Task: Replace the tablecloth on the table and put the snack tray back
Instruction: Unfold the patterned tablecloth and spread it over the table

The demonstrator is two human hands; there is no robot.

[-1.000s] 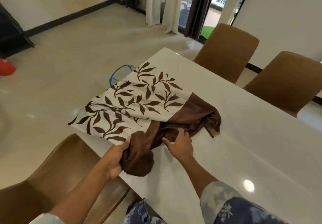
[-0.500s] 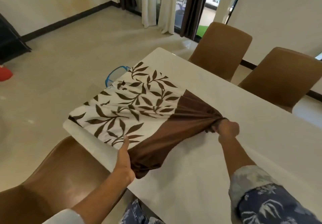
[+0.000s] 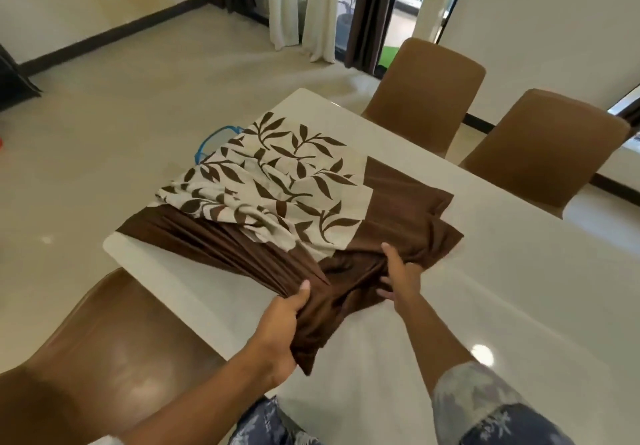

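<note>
As the cloth lies only half opened on the left end of the desk, the items run thus, left to right.

- Chair: beside the desk's near edge, under my left arm.
- Blue rim: shows past the desk's far edge, partly hidden by the cloth. I cannot tell what it is.
- Cloth: the leaf-printed panel is folded in layers, with the brown border gathered toward me. Its pleats fan from my left hand out to the desk's left corner, so its long line runs away from me and leftward.
- Left fingers: curled tight round a bunch of brown border, thumb on top, just over the near edge.
- Right hand: just beside the left, its fingers dug into the crumpled border, pinching a fold.
- Bare desk: all to the right.
- Judgement: the right hand is nearer that bare stretch and should draw the border rightward.
- Snack tray: not in view.
</note>
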